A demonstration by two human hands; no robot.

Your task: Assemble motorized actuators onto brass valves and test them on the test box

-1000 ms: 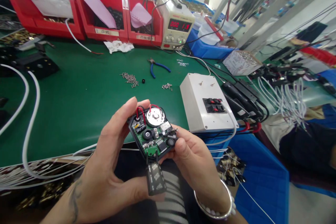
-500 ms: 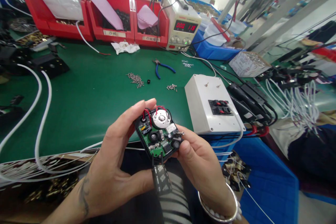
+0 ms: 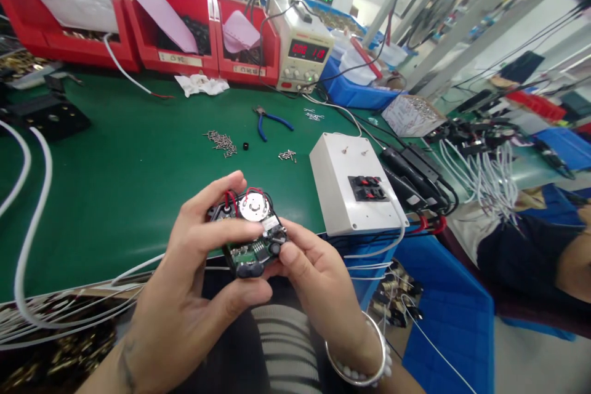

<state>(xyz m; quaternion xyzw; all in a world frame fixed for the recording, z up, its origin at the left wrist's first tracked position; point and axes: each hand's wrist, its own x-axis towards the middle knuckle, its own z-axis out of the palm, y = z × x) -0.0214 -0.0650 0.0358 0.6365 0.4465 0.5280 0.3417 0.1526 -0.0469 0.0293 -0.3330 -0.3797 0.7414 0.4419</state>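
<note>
- Circuit board (image 3: 252,241): left of white box (image 3: 341,197); your left hand (image 3: 184,301) and right hand (image 3: 318,283) each have a grip clamped on it.
- Risk: hard thumb pressure could snap its red wires (image 3: 229,199).

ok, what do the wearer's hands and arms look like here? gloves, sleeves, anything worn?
Both are bare: no gloves, and no sleeves in view. The left hand has a dark tattoo on the forearm just behind the wrist. The right hand has a silver bangle at the wrist, with a string of white beads beside it.
</note>
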